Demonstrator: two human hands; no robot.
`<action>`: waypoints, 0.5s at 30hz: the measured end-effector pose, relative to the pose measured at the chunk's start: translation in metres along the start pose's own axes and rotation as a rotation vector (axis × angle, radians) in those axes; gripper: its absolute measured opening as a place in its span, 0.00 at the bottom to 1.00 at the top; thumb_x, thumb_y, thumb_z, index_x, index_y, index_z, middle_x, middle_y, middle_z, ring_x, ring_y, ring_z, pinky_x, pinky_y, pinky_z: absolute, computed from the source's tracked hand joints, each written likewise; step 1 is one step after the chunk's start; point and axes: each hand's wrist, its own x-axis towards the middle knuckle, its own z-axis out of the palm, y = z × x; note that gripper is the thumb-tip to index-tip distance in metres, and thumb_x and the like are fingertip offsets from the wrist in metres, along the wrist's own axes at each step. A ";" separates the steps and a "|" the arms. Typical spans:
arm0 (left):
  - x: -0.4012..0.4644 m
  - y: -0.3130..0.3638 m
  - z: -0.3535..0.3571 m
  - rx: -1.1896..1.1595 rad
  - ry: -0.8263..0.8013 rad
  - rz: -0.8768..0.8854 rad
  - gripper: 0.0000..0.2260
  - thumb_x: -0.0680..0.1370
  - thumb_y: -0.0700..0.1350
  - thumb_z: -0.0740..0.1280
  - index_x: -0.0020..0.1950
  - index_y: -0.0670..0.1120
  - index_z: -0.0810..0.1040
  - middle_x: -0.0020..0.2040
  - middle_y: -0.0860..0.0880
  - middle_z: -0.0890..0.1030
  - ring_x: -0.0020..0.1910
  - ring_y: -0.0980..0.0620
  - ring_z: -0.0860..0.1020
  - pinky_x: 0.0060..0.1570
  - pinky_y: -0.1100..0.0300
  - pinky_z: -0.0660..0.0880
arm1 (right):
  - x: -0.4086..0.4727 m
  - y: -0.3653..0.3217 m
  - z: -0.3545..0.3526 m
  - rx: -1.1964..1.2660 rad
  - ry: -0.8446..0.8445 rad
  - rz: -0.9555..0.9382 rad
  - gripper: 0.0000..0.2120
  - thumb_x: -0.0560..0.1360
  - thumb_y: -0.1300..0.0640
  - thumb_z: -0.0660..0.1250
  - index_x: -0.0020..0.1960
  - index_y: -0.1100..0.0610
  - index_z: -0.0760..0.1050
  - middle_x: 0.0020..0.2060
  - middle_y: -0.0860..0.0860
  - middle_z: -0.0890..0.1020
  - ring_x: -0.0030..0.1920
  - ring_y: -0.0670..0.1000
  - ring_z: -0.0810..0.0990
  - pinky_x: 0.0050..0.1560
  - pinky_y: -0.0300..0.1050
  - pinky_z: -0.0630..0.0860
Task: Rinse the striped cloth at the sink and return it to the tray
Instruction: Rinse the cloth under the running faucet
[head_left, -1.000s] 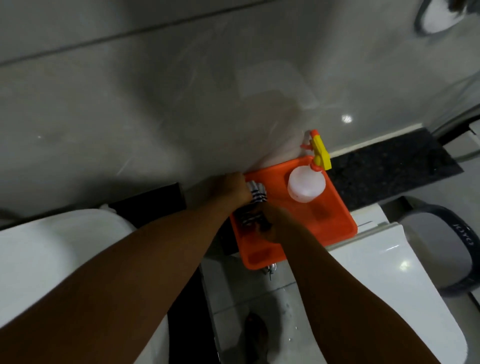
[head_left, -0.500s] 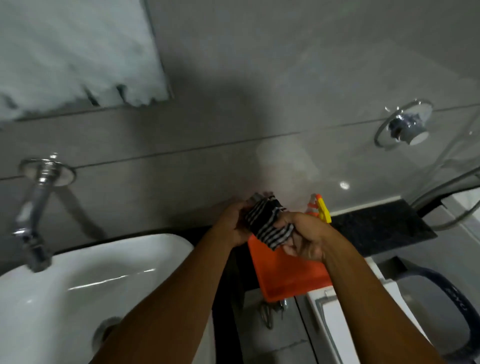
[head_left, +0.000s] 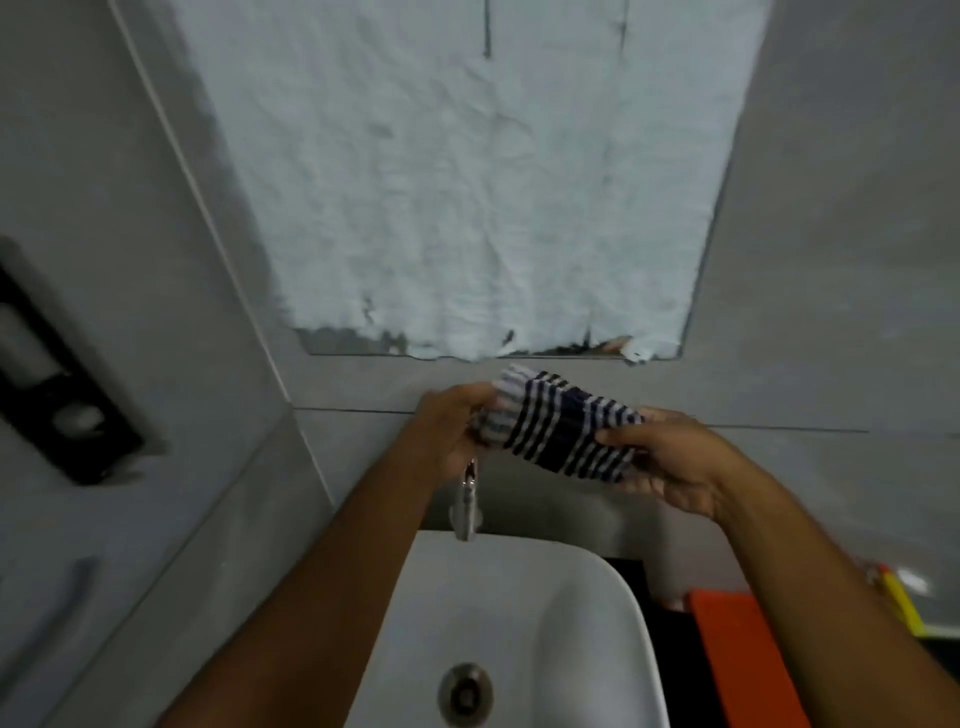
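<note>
The striped cloth (head_left: 558, 423), dark blue and white, is bunched between both hands in the air above the white sink (head_left: 582, 613). My left hand (head_left: 452, 426) grips its left end, just above the chrome tap (head_left: 466, 506). My right hand (head_left: 670, 462) grips its right end from below. The orange tray (head_left: 737, 654) lies at the lower right beside the sink, partly hidden by my right forearm. No water is visibly running from the tap.
A mirror covered by white crinkled paper (head_left: 467, 182) hangs on the grey tiled wall. The sink drain (head_left: 465, 693) sits at the bottom centre. A yellow spray trigger (head_left: 901, 603) shows by the tray. A black fixture (head_left: 57, 395) is on the left wall.
Both hands lifted the striped cloth out of the orange tray and carried it left to above the sink. The view swung left and up, so the tray is now at the lower right.
</note>
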 end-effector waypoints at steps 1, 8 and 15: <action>-0.004 0.005 -0.016 0.028 0.076 0.036 0.08 0.75 0.34 0.61 0.43 0.40 0.80 0.30 0.47 0.78 0.25 0.52 0.74 0.23 0.65 0.71 | 0.011 -0.004 0.019 -0.044 0.047 -0.026 0.14 0.71 0.66 0.71 0.57 0.62 0.79 0.49 0.59 0.86 0.46 0.57 0.85 0.40 0.48 0.82; 0.005 -0.012 -0.070 0.298 0.430 0.068 0.03 0.72 0.34 0.71 0.45 0.35 0.81 0.37 0.39 0.79 0.30 0.47 0.76 0.29 0.59 0.75 | 0.070 0.006 0.089 -0.192 0.354 -0.148 0.10 0.67 0.66 0.77 0.43 0.58 0.77 0.43 0.59 0.84 0.41 0.58 0.84 0.44 0.56 0.84; 0.018 -0.040 -0.045 0.969 0.515 0.247 0.21 0.71 0.64 0.66 0.48 0.47 0.82 0.43 0.48 0.84 0.43 0.47 0.84 0.42 0.55 0.81 | 0.076 0.040 0.080 -0.468 0.523 -0.546 0.10 0.72 0.54 0.74 0.51 0.53 0.77 0.46 0.53 0.81 0.49 0.56 0.82 0.49 0.48 0.80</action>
